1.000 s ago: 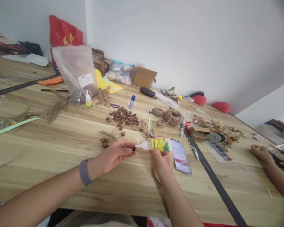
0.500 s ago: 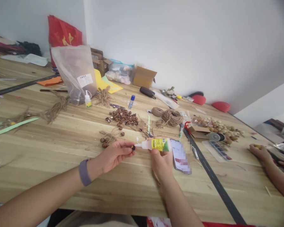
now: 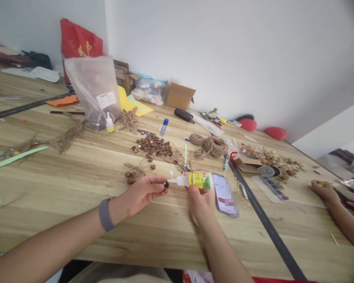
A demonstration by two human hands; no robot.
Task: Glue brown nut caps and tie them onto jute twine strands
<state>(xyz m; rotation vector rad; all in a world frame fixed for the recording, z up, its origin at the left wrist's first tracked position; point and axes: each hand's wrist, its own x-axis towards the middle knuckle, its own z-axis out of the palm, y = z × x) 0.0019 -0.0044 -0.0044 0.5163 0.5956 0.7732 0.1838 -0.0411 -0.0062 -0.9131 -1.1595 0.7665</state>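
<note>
My left hand (image 3: 143,193) pinches a small dark nut shell (image 3: 166,184) between thumb and fingertips above the wooden table (image 3: 76,165). My right hand (image 3: 201,199) grips a white glue bottle (image 3: 196,180) with a yellow-green label, held sideways. Its nozzle tip touches the shell. A purple band (image 3: 105,214) sits on my left wrist. A phone (image 3: 224,194) lies on the table just right of my right hand.
A pile of brown nut shells (image 3: 153,146) and twine coils (image 3: 212,146) lie beyond my hands. A plastic bag (image 3: 94,90), a second glue bottle (image 3: 109,124) and a cardboard box (image 3: 179,96) stand farther back. Another person's hand (image 3: 326,190) rests at the right. A black strip (image 3: 265,224) crosses the table.
</note>
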